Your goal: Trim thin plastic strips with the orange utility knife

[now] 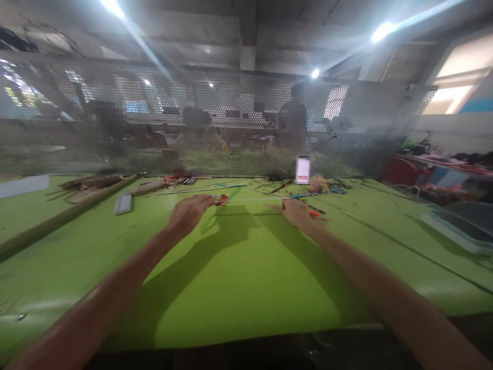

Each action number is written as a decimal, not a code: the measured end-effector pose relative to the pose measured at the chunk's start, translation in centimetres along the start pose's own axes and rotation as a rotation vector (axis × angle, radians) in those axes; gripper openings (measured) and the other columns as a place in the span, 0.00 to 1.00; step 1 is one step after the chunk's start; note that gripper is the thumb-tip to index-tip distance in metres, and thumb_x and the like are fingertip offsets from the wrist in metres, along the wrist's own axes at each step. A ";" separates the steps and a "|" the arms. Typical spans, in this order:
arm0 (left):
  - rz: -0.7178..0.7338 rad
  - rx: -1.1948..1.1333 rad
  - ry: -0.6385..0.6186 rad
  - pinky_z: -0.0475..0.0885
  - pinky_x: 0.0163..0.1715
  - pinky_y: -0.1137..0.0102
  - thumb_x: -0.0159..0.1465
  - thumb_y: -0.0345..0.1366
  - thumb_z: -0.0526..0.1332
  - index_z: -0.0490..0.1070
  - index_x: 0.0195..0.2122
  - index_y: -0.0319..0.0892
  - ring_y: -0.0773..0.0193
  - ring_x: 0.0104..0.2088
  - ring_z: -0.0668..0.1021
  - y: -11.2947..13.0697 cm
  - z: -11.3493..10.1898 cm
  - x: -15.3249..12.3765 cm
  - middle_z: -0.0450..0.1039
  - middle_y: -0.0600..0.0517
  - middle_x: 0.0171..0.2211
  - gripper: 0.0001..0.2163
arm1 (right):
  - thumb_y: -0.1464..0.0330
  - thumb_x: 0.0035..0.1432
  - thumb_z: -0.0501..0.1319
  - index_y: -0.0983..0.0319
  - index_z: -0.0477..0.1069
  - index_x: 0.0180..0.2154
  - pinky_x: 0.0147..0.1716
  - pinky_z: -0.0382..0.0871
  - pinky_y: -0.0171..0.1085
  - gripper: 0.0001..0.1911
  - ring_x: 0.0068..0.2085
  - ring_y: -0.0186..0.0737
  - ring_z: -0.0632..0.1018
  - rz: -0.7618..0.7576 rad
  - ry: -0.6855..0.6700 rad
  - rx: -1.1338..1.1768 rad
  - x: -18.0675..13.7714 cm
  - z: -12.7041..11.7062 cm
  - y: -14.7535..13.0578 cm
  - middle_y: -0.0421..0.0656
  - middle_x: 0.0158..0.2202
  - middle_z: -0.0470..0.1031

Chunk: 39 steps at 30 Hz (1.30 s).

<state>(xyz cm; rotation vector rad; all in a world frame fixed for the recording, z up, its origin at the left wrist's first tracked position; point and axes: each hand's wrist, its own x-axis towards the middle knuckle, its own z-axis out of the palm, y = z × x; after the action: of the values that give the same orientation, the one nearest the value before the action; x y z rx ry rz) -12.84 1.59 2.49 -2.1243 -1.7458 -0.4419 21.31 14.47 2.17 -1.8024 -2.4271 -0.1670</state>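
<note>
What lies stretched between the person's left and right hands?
The head view shows a thin, pale, straight strand between the left hand and right hand, over the bright green tabletop; its material is unclear.

Thin pale strand [260, 199], straight, nearly level, between hands [190, 210]; small red-orange piece [222, 200] at left end.

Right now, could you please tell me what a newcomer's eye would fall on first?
Probably the bright green tabletop, spreading across the lower picture. Over it, the left hand and right hand flank a thin pale strand. Beyond the right hand shows a small, bright, upright screen.
</note>
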 end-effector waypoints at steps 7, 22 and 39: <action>0.265 0.069 -0.272 0.75 0.35 0.64 0.70 0.28 0.51 0.61 0.67 0.43 0.55 0.41 0.80 10.5 -0.3 1.3 0.75 0.41 0.55 0.24 | 0.68 0.67 0.51 0.68 0.77 0.51 0.47 0.68 0.36 0.20 0.50 0.47 0.78 0.233 0.075 0.054 1.4 -2.8 4.6 0.57 0.49 0.78; 0.313 -0.498 -0.343 0.68 0.55 0.54 0.66 0.53 0.60 0.74 0.57 0.42 0.48 0.54 0.73 9.6 1.5 1.4 0.72 0.40 0.55 0.25 | 0.69 0.62 0.58 0.66 0.79 0.43 0.39 0.65 0.31 0.13 0.39 0.38 0.77 -0.069 -0.014 0.125 -1.5 -4.2 -0.2 0.50 0.39 0.80; 0.272 -0.552 -0.298 0.69 0.55 0.58 0.71 0.45 0.53 0.73 0.53 0.40 0.53 0.52 0.74 7.6 2.6 1.1 0.71 0.41 0.52 0.18 | 0.75 0.56 0.58 0.61 0.76 0.40 0.32 0.60 0.32 0.11 0.39 0.40 0.77 -0.298 -0.172 0.103 -2.5 -1.7 -2.5 0.45 0.43 0.79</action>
<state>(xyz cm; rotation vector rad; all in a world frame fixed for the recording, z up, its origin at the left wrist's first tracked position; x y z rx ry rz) -5.10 2.36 0.12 -2.9008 -1.5673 -0.6097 19.64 11.11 3.43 -1.4611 -2.7580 0.0916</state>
